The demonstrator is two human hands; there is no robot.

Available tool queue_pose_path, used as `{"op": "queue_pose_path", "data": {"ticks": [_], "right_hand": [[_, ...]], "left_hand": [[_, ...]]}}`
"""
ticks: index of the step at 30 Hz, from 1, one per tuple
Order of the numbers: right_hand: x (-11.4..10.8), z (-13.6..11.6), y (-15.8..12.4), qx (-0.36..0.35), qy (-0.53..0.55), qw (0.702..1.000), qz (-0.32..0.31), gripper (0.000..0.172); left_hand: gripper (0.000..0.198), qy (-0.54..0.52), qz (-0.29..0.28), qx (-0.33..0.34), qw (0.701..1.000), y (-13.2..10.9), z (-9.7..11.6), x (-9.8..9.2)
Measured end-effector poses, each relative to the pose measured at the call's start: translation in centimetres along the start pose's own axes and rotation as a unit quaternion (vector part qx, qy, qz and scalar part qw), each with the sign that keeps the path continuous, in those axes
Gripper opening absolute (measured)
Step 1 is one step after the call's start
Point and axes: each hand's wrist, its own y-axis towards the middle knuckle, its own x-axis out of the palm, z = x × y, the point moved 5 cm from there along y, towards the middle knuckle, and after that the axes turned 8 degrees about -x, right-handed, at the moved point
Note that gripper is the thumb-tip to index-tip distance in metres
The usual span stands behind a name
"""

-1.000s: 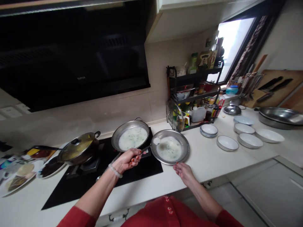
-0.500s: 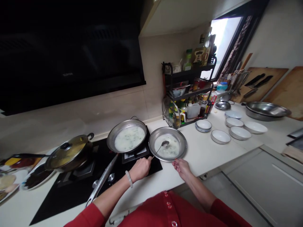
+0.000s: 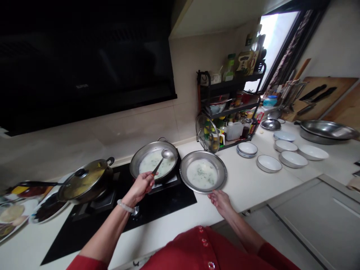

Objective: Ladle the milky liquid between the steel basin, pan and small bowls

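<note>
My left hand (image 3: 141, 186) is closed round the handle of a metal ladle (image 3: 162, 158), whose bowl hangs over the far side of a steel pot (image 3: 137, 162) of white soup on the black hob (image 3: 157, 202). Right of it on the counter stands a wide steel pan (image 3: 221, 180) with a shallow pool of the same white soup. The fingers of my right hand (image 3: 221, 200) curl at the near rim of that pan, touching or just short of it. Red sleeves cover both forearms near the bottom edge.
A lidded pot (image 3: 84, 183) sits on the left burner, with plates of food (image 3: 17, 213) further left. Several white bowls (image 3: 268, 163) and a big steel basin (image 3: 327, 131) stand at the right. A black spice rack (image 3: 229, 108) and a glass lid (image 3: 207, 134) stand by the wall.
The ladle has left the pan on the counter and swung left to the pot on the hob, my left hand with it. My right hand stays by the pan's near rim.
</note>
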Motion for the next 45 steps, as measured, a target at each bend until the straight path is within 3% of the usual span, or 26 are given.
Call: {"op": "queue_pose_path", "data": {"ticks": [3, 6, 16, 21, 26, 31, 45], "right_hand": [[0.1, 0.5, 0.7, -0.019, -0.010, 1.000, 0.018, 0.032], [0.0, 0.7, 1.7, -0.043, -0.022, 0.998, 0.039, 0.035], [-1.0, -0.1, 3.6, -0.066, -0.047, 0.996, 0.032, 0.040], [-1.0, -0.2, 3.5, -0.060, -0.047, 0.997, 0.027, 0.041], [-1.0, -0.2, 3.3, -0.052, -0.047, 0.997, 0.026, 0.044], [-1.1, -0.2, 3.1, -0.048, -0.044, 0.998, 0.024, 0.045], [-1.0, -0.2, 3.1, -0.046, -0.036, 0.998, 0.014, 0.045]], "left_hand": [[0.037, 0.007, 0.035, -0.023, 0.999, 0.9, -0.7, -3.2], [0.038, 0.017, 0.048, -0.034, 0.998, 1.5, -1.5, -5.0], [0.029, 0.041, 0.047, -0.062, 0.996, 2.8, -2.9, -7.3], [0.020, 0.021, 0.039, -0.088, 0.995, 3.3, -3.2, -7.1], [0.006, -0.109, -0.013, -0.151, 0.982, 3.0, -3.0, -6.4], [0.011, -0.211, -0.027, -0.185, 0.959, 2.2, -2.4, -6.1], [0.013, -0.196, -0.021, -0.182, 0.963, 0.4, 0.4, -4.5]]}}
